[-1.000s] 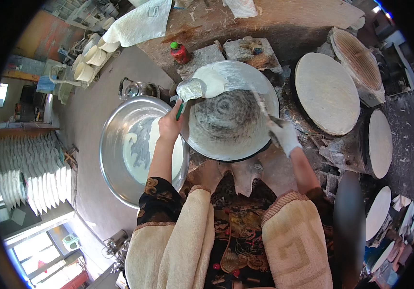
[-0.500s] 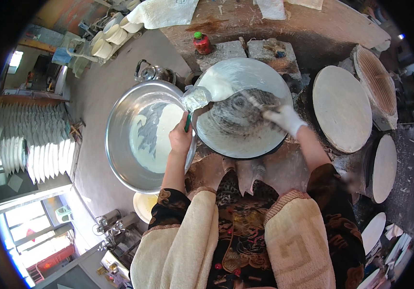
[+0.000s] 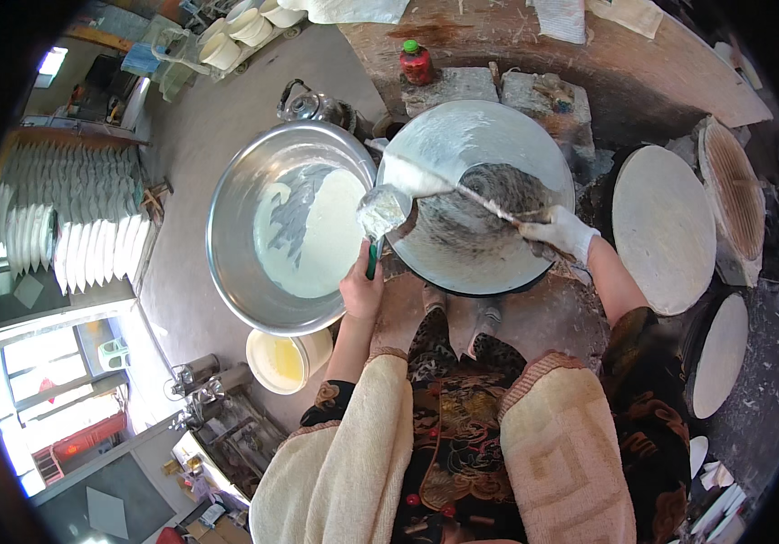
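My left hand [image 3: 362,290] is closed around the green handle of a ladle [image 3: 383,211], whose batter-coated bowl hangs between a basin and a pan. The wide steel basin [image 3: 226,263] on the left holds pale, creamy batter [image 3: 333,231]. On my right hand [image 3: 563,234] is a white glove, its fingers closed on a long, thin stick [image 3: 489,204]. That stick slants across the large round pan [image 3: 489,272] toward its far left rim. White batter [image 3: 418,179] lies along the stick's left part. The pan's middle shows a dark, streaked surface.
A metal kettle [image 3: 312,107] stands behind the basin. A tub of yellow liquid [image 3: 285,363] sits near it, by my left forearm. A red bottle [image 3: 416,65] with a green cap rests on a block beyond the pan. Round pale lids [image 3: 664,231] are at the right.
The view has shifted, and scene items sit further right. My right hand has swung the stick, now stretched across the pan to the far left rim. The ladle has come nearer to me.
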Demonstrator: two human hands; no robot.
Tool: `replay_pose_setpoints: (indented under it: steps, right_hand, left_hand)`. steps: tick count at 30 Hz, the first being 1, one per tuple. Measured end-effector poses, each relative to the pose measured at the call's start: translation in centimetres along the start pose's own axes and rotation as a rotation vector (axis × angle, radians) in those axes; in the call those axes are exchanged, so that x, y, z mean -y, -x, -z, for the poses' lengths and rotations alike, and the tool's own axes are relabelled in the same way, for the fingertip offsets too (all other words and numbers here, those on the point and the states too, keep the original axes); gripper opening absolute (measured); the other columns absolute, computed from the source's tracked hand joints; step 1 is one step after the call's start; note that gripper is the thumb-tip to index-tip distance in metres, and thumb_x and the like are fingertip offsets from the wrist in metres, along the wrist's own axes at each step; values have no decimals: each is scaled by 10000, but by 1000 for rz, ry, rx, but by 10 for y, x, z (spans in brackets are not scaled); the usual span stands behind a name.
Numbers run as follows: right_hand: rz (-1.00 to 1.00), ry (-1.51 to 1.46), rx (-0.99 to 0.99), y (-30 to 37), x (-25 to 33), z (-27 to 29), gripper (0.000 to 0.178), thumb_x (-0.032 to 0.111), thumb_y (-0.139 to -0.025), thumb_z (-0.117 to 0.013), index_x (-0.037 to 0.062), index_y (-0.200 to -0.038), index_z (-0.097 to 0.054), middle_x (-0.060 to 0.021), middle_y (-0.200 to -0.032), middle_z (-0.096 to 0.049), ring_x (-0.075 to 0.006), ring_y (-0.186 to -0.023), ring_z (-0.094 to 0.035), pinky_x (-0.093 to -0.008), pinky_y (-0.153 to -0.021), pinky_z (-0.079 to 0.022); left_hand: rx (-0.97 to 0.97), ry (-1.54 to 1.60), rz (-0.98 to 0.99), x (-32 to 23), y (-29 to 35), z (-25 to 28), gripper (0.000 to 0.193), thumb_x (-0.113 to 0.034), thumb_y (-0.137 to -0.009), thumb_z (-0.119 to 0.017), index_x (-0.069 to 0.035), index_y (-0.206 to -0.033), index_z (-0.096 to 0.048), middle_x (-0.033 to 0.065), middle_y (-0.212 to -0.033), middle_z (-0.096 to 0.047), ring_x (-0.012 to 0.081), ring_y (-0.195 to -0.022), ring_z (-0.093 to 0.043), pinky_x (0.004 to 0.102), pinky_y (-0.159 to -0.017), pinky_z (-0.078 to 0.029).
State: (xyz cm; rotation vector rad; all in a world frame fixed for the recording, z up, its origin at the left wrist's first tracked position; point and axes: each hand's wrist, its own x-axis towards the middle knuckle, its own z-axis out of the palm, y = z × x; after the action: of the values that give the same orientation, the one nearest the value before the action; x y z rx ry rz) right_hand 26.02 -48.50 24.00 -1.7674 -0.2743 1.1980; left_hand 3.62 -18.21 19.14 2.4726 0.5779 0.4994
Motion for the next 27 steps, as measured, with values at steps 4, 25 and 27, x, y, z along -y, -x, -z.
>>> replay_pose_setpoints:
  steps: [4, 25, 27]
  right_hand:
    - [48, 114, 34, -18, -16, 58, 294, 227, -807, -666, 5, -1000, -661, -34, -676, -630, -76, -522, -548, -229, -455, -427]
    - [-112, 466, 240, -91, 87, 53, 375, 380, -794, -653, 46, -964, -664, -24, -673, -592, -85, -530, -474, -254, -478, -381]
    - [-63, 940, 286, -76, 98, 44, 464, 430, -765, -659, 49, -1030, -662, -22, -741, -629, -125, -597, -521, -265, -532, -410]
  left_hand:
    - [-24, -7, 42, -1, 25, 4, 439, -66, -770, -649, -31, -1197, -554, 216, -906, -639, 332, -780, -650, 367, -673, -510]
    - [162, -30, -496, -58, 73, 40, 563, -31, -684, -681, -116, -1226, -550, 47, -580, -455, 208, -484, -507, 339, -439, -421]
    - [-20, 8, -488, -62, 53, 49, 538, 13, -690, -672, -70, -1208, -553, 50, -523, -431, 174, -407, -452, 308, -380, -373]
